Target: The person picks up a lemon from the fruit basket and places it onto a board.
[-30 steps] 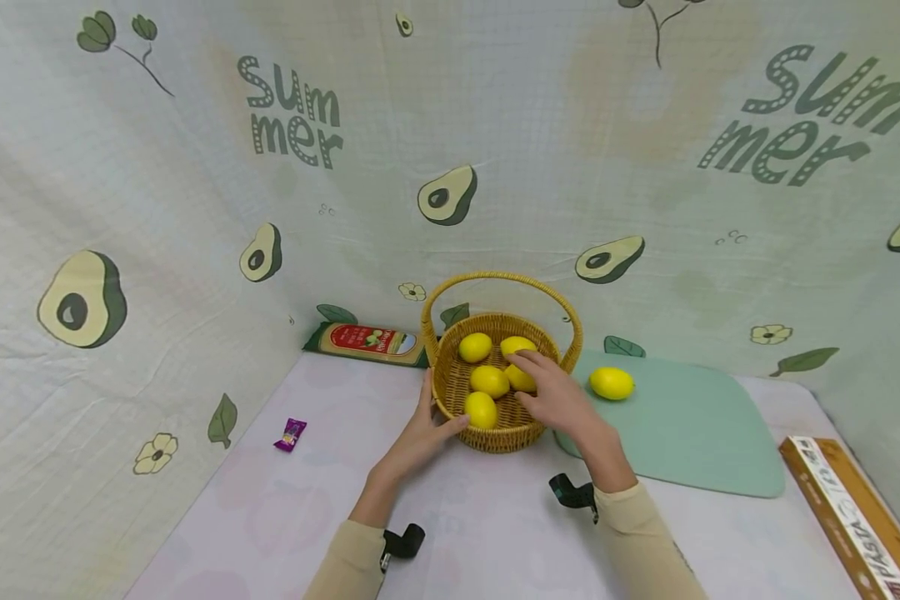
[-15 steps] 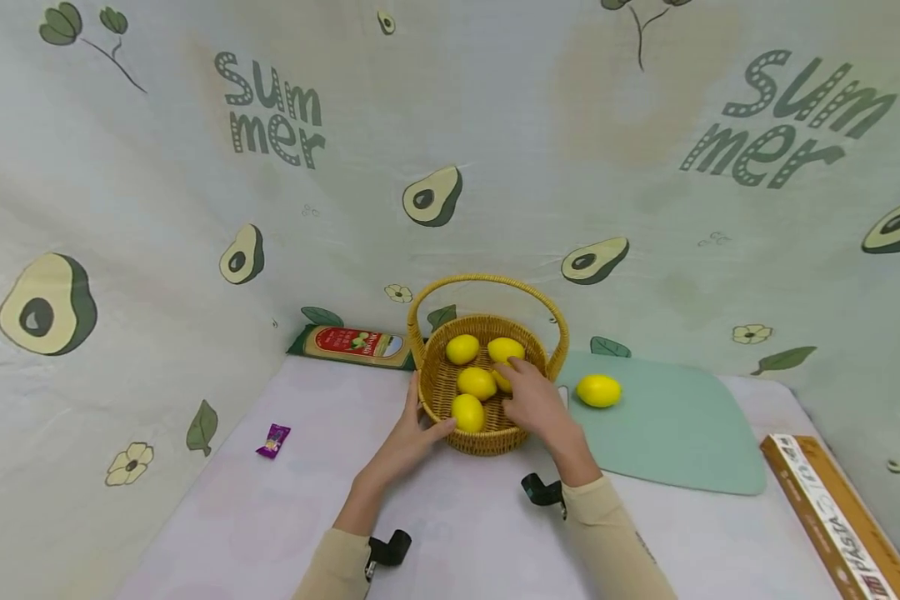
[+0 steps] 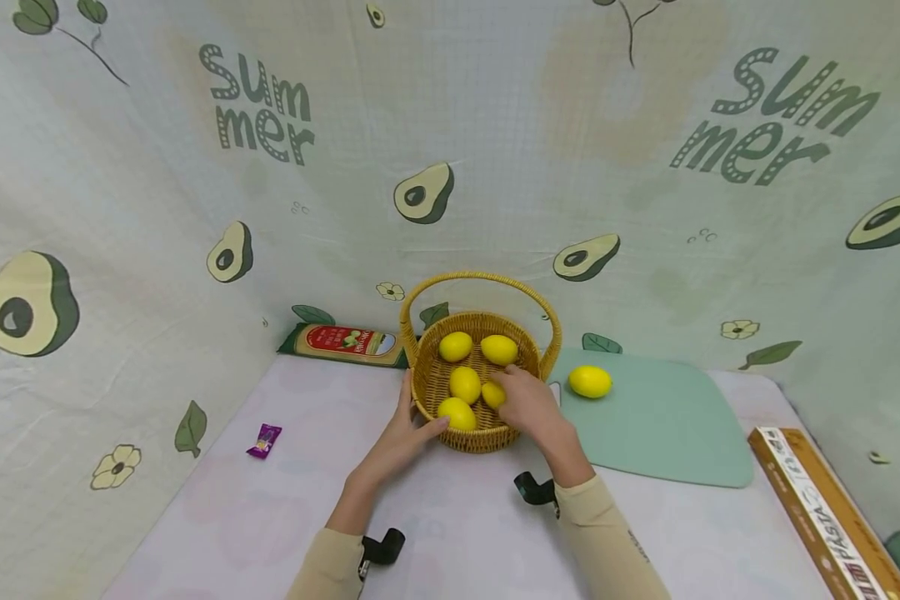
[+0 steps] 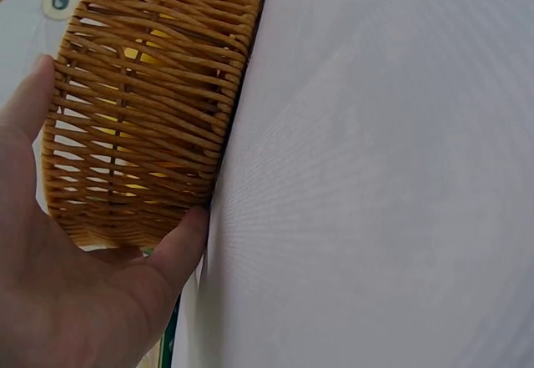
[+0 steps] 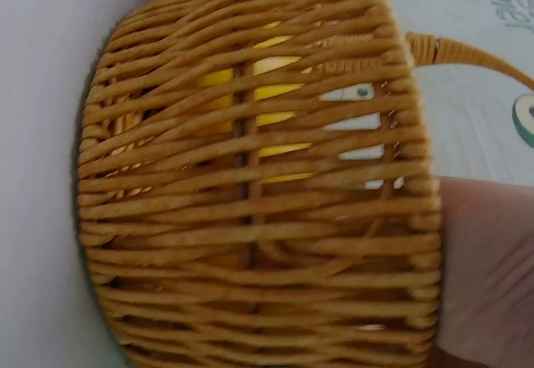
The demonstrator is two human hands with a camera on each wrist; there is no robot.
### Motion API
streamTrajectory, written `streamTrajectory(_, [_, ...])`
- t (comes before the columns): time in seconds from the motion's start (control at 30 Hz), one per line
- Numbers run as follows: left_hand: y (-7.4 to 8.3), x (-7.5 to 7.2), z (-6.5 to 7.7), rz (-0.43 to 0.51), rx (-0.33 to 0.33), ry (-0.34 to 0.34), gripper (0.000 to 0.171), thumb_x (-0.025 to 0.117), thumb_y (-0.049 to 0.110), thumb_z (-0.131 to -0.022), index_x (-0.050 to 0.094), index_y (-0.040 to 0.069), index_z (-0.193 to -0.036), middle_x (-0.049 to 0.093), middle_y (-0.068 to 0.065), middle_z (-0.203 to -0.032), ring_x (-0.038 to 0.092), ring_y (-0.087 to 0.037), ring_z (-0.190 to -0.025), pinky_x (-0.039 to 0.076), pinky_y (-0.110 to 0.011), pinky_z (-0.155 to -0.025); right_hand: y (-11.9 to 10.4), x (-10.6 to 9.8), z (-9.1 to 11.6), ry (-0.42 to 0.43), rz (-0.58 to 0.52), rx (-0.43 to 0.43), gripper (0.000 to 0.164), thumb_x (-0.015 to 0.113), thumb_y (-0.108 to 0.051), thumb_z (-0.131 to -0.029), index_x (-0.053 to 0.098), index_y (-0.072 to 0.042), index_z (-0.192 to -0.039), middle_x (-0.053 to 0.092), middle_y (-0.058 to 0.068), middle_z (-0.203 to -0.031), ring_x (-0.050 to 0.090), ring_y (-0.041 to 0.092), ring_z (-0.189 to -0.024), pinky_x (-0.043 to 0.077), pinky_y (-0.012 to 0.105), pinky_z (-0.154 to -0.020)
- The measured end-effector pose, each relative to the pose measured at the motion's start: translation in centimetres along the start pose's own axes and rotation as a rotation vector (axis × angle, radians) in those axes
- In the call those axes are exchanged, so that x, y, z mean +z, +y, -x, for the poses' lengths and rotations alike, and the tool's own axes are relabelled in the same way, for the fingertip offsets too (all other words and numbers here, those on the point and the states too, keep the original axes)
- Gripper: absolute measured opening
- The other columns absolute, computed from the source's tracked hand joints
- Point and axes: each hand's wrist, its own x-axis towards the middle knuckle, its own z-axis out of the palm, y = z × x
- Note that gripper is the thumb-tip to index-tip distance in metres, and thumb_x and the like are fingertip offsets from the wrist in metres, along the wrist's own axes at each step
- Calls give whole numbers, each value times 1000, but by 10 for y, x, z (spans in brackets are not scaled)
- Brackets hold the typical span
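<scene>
A woven basket (image 3: 476, 442) with a tall arched handle holds several yellow lemons (image 3: 465, 385). My left hand (image 3: 399, 437) grips its left side, the thumb at the rim; in the left wrist view this hand (image 4: 92, 293) spans the wicker wall from rim to base. My right hand (image 3: 532, 407) reaches inside over the right rim and holds a lemon (image 3: 492, 394), partly hidden by the fingers. The right wrist view shows mostly the basket's outer wall (image 5: 259, 184), with part of the right hand (image 5: 488, 276) beyond the rim; its fingertips are hidden there.
A light green cutting board (image 3: 667, 425) lies right of the basket with one lemon (image 3: 590, 382) on it. Farther right is a long pasta box (image 3: 825, 517). A green-and-red packet (image 3: 345, 344) lies behind left, and a small purple wrapped sweet (image 3: 265, 441) at the left.
My right hand has lowered into the basket and closed on a lemon, which has shifted slightly nearer me. The left hand stays on the basket. The whole view has drifted a little.
</scene>
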Motion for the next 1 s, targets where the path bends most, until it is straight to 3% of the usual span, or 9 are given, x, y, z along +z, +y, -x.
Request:
streamTrajectory(0.2, [1,2,-1,-5,-6,-14,101,67,56,-76,-14,56,-136,-7,17,-154,18,-26,-143,22,-58,-110,0,-3,4,-27,15,2,49,60,-5,-79,58,-16,-127,60,6,-126,55,26,-116,47,45,-92])
streamTrajectory(0.63, [5,4,2,9,-5,-25,102,67,54,-77,-15,53,-137,-7,10,-156,15,-31,-143,21,-57,-111,7,-5,9,78,-45,-84,55,58,-2,-74,60,-23,-124,59,0,-126,56,23,-114,49,42,-91])
streamTrajectory(0.87, [31,-6,13,21,-35,-72,103,67,46,-81,-18,47,-140,-9,7,-156,12,-29,-144,18,-54,-113,6,-23,18,117,-60,-103,58,54,1,-70,60,-23,-122,58,-1,-124,55,23,-110,50,36,-70])
streamTrajectory(1.0, [37,-8,16,-4,-29,-84,102,65,45,-83,-19,43,-141,-10,5,-156,12,-30,-143,19,-54,-113,9,-35,25,112,-53,-93,59,54,2,-69,60,-24,-122,57,-2,-126,55,23,-111,45,30,-61])
